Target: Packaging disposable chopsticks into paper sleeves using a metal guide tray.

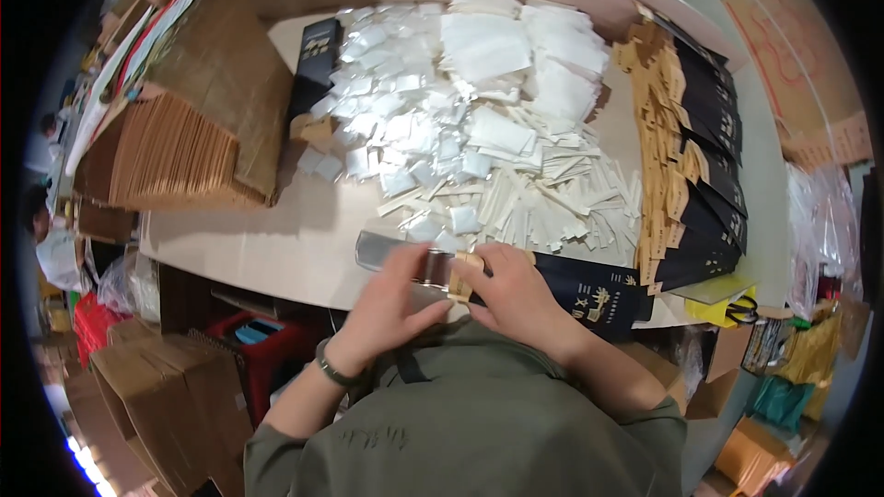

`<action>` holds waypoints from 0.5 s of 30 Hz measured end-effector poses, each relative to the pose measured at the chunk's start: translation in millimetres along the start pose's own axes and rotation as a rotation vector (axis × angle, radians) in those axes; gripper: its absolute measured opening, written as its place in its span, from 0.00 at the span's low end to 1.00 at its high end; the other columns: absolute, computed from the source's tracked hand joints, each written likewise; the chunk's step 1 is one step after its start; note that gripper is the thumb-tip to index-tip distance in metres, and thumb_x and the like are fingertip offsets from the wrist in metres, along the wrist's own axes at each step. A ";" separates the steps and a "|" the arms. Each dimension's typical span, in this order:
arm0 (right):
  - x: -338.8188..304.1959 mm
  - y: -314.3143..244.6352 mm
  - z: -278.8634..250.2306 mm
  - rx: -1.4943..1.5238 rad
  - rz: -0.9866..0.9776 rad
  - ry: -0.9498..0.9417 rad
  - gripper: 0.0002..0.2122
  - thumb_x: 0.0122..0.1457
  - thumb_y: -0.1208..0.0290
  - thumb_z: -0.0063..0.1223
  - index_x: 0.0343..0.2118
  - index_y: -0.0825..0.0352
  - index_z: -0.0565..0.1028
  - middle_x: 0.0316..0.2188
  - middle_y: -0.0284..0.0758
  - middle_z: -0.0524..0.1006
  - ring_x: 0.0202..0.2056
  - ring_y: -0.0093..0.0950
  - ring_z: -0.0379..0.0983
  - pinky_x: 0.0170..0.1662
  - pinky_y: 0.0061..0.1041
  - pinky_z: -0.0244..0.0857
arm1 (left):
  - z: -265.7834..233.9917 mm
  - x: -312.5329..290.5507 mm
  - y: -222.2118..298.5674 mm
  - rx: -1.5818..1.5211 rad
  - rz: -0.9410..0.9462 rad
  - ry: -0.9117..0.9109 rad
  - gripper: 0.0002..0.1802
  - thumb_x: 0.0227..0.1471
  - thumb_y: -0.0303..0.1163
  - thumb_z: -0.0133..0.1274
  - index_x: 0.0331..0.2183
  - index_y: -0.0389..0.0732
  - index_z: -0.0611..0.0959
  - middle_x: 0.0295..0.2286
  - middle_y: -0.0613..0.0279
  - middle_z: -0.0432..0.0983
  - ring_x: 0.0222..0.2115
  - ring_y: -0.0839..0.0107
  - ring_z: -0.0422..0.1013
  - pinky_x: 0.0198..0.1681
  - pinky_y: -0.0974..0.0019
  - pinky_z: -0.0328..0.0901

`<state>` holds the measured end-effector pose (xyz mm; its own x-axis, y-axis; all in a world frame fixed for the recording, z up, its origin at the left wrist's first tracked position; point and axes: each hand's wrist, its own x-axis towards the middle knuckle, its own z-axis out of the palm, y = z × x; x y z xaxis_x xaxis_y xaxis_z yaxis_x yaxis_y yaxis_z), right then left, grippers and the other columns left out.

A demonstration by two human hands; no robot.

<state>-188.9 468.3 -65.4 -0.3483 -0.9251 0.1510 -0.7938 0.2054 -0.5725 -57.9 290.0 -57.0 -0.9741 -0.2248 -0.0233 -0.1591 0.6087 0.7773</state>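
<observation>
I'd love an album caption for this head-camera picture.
Left hand and right hand, close together at the table, before heaped white packets, with overlapping dark packages at right.

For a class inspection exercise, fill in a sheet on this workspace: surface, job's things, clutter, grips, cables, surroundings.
Surface: pale table, largely covered.
Job's things: shiny clear piece between the grips; dark printed packet beside the right one.
Clutter: small clear packets, slim white sachets, white stacks, overlapping dark packets, scissors.
Left grip: at the clear piece; closure unclear.
Right grip: fingers at a tan strip; closure unclear.
Cables: nothing clearly seen.
Surroundings: cardboard boxes; people far left.
</observation>
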 end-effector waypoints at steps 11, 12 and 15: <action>-20.7 90.2 -171.0 -0.359 0.445 0.170 0.11 0.48 0.68 0.67 0.28 0.67 0.76 0.43 0.42 0.74 0.45 0.40 0.72 0.46 0.35 0.68 | -14.3 11.1 -28.1 -0.111 -0.320 -0.077 0.21 0.37 0.35 0.67 0.31 0.37 0.75 0.23 0.61 0.72 0.24 0.67 0.69 0.31 0.64 0.66; -29.3 84.8 -163.9 -0.514 0.356 0.159 0.14 0.45 0.68 0.69 0.32 0.67 0.76 0.49 0.45 0.72 0.52 0.43 0.69 0.53 0.36 0.66 | -3.3 4.0 -31.7 -0.263 -0.300 -0.105 0.21 0.40 0.35 0.66 0.34 0.37 0.76 0.25 0.62 0.74 0.26 0.73 0.69 0.32 0.68 0.66; -48.7 58.5 -77.4 -0.022 0.163 -0.312 0.28 0.38 0.64 0.75 0.43 0.65 0.73 0.54 0.47 0.69 0.54 0.45 0.66 0.55 0.40 0.63 | 21.8 15.9 14.1 -0.488 -0.073 -0.412 0.26 0.41 0.28 0.61 0.44 0.34 0.74 0.32 0.57 0.75 0.33 0.71 0.71 0.38 0.66 0.68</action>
<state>-256.9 550.0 -43.9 -0.3054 -0.9317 -0.1965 -0.7521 0.3626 -0.5504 -79.1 311.6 -60.1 -0.9609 0.1177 -0.2508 -0.2301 0.1649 0.9591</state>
